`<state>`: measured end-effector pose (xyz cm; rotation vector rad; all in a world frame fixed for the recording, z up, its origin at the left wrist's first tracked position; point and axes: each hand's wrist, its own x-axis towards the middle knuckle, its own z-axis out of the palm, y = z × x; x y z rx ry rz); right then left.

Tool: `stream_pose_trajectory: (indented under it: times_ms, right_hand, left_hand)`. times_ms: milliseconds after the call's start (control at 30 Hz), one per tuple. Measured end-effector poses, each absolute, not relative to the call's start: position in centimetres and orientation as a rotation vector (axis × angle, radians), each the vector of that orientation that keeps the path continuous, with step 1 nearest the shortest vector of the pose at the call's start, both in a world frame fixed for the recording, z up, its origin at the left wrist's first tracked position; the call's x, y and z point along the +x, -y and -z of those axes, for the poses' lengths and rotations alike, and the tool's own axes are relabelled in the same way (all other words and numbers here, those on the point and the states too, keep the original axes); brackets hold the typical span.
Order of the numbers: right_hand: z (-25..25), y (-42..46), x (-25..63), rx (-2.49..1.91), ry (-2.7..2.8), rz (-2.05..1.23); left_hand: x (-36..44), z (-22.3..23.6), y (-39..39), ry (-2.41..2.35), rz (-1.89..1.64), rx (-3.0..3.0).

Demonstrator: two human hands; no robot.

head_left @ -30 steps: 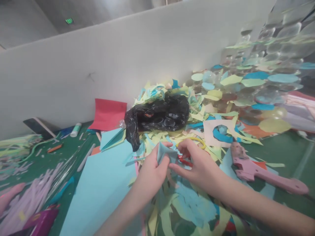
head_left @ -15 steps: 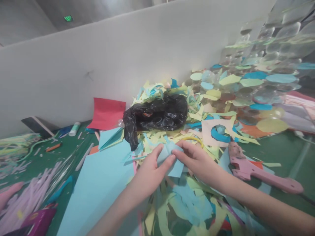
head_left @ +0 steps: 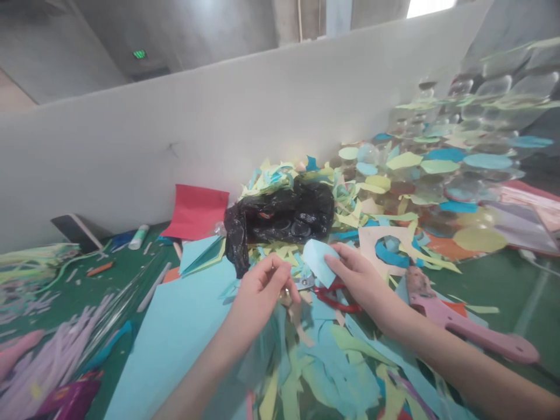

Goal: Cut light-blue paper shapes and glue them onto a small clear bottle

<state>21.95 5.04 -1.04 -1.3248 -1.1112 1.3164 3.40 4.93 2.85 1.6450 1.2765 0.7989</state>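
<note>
Paper, pale blue and round-edged [head_left: 318,261], is pinched between the right hand's [head_left: 361,277] thumb and fingers, near red-handled metal scissors [head_left: 305,282]. It looks light and bendy, best held by its edge. The left hand's [head_left: 260,291] fingers curl; any pinch is unclear.

White partition [head_left: 131,134] | green tabletop [head_left: 520,286] | grey wall [head_left: 227,29] | green lit sign [head_left: 139,54]
</note>
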Motion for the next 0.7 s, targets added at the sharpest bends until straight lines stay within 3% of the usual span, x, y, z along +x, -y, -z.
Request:
stream_pose_trajectory:
  times_ms: [233,333,500,700]
  right_hand:
    - [1.8,-4.4,20.8,-1.277,1.175,-1.386]
    - [2.1,-4.2,20.5,-1.273,1.151,-1.447]
    - [2.2,-3.9,20.4,-1.36,1.284,-1.322]
    - [2.1,-3.1,20.5,-1.4,1.425,-1.272]
  left_hand:
    - [1.3,-3.0,-11.8,-1.607,-0.724,2.432]
    - [1.3,-1.9,-16.2,-1.801,-0.514,2.7]
    - [2.0,-0.2,-20.8,-2.128,-0.407,2.734]
    - [1.5,0.3,-21.5,-2.028,-0.352,2.849]
